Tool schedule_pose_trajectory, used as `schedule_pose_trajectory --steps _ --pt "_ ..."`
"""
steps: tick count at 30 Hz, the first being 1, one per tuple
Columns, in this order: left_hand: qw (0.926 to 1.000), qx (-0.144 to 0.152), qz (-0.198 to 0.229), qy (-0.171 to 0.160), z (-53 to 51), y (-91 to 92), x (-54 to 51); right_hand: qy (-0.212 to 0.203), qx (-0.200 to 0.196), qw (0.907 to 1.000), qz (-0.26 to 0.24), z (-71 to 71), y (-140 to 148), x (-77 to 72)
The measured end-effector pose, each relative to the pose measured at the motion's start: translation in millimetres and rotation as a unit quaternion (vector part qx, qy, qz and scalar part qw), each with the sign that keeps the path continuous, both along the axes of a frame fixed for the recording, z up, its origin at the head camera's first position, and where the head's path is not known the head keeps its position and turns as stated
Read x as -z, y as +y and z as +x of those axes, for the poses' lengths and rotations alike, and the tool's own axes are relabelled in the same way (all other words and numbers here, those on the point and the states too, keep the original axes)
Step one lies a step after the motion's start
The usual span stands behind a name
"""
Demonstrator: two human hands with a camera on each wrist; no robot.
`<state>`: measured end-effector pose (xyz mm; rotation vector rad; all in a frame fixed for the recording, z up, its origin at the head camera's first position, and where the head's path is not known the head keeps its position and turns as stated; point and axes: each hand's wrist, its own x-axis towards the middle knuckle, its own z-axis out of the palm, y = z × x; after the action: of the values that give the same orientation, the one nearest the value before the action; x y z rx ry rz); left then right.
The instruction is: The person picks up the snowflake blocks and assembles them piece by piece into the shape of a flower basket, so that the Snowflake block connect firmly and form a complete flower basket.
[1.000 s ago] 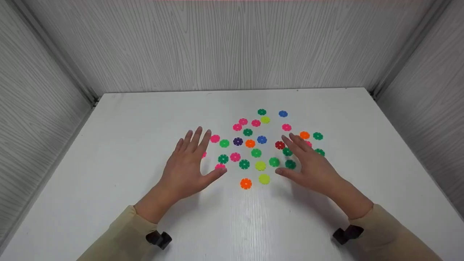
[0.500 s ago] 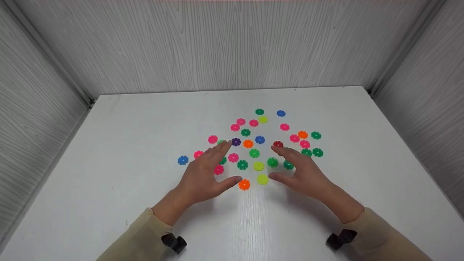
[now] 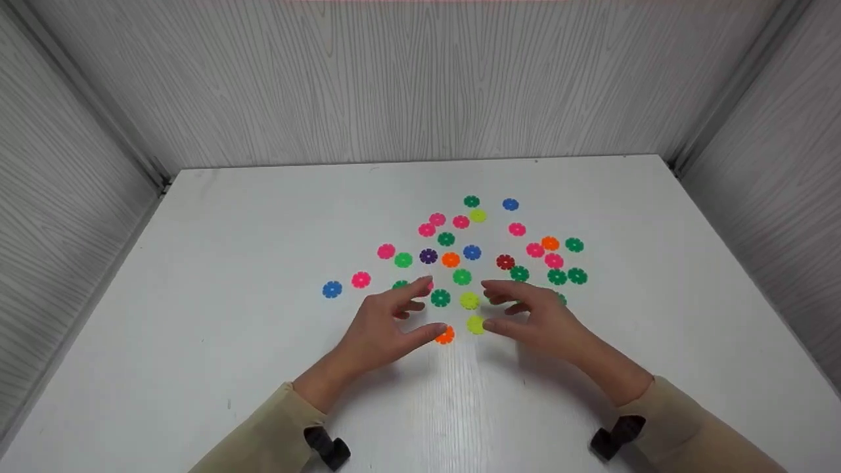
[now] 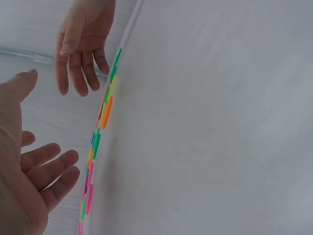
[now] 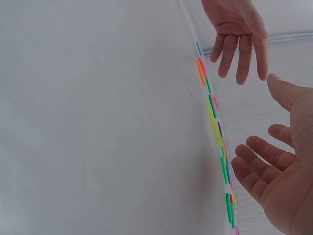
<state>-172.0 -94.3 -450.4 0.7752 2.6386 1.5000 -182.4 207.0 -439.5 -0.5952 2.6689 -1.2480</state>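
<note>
Many flat notched discs lie scattered over the white table, among them a purple disc [image 3: 428, 256], a dark red disc [image 3: 505, 262] and an orange disc [image 3: 445, 334]. My left hand [image 3: 384, 328] hovers over the left part of them, its thumb in front of the orange disc, fingers loosely bent and holding nothing. Facing it, my right hand [image 3: 545, 318] is held above the table with its thumb tip by a yellow disc [image 3: 476, 324], also empty. Both wrist views show the hands raised off the surface, palms toward each other and apart. Some discs are partly hidden under the hands.
The white table [image 3: 197, 295] ends at a grey wood-grain panel [image 3: 420, 85] behind, with similar panels at left and right. A blue disc [image 3: 332, 289] lies at the far left of the group, a green disc [image 3: 577, 276] at its right.
Both hands have moved inward, the left one further, coming closer together. Their fingers, more outstretched before, are now more bent. The discs lie as before.
</note>
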Motion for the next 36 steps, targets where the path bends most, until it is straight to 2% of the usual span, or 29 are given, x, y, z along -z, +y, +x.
schedule_pose_trajectory --steps 5,9,20,32,36 --pt "0.9979 0.011 0.016 -0.062 0.9 1.6 6.3 -0.016 -0.003 0.9999 -0.001 -0.9 -1.0 7.1" --pt "0.9963 0.014 0.012 -0.084 1.3 1.6 11.0 -0.026 -0.002 0.9997 0.0 -1.5 -0.8 11.4" --pt "0.9951 0.018 -0.009 -0.097 -3.5 0.7 23.4 -0.04 -0.01 0.9991 0.012 -4.8 -3.5 22.9" --pt "0.9944 0.013 -0.055 -0.089 -3.6 3.7 25.1 -0.009 -0.026 0.999 0.035 -7.4 -4.1 31.6" --pt "0.9956 0.019 -0.056 -0.073 -4.6 4.5 26.3 -0.006 -0.026 0.999 0.037 -7.9 -4.2 31.1"
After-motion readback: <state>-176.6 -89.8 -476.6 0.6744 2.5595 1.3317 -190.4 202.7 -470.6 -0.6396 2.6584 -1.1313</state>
